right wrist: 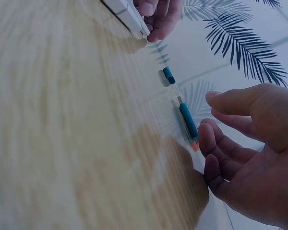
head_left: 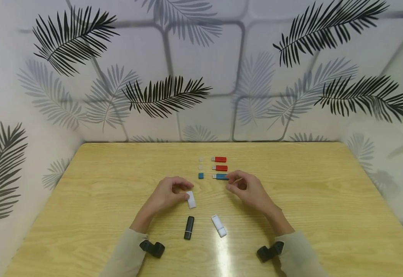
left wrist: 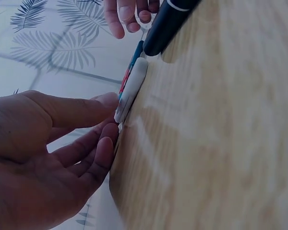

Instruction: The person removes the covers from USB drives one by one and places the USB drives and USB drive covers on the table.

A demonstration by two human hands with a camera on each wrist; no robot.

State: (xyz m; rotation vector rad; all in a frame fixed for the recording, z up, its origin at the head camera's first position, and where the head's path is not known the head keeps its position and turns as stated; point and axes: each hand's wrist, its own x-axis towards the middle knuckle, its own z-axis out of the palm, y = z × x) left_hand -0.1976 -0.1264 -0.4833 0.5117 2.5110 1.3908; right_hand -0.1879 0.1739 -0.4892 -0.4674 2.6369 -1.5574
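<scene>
My left hand is beside a white USB stick lying on the table, its thumb overlapping one end and the index finger held apart. In the left wrist view the thumb and loosely bent fingers are at the end of that white stick. My right hand is at the right end of a blue USB stick, thumb and fingers spread with a gap between them. In the right wrist view, the blue stick lies on the table, its metal plug toward its separate blue cap.
Two red USB sticks lie uncapped behind the blue one, with two clear caps to their left. Nearer me are a black USB stick and another white one. A leaf-patterned backdrop rises behind the wooden table.
</scene>
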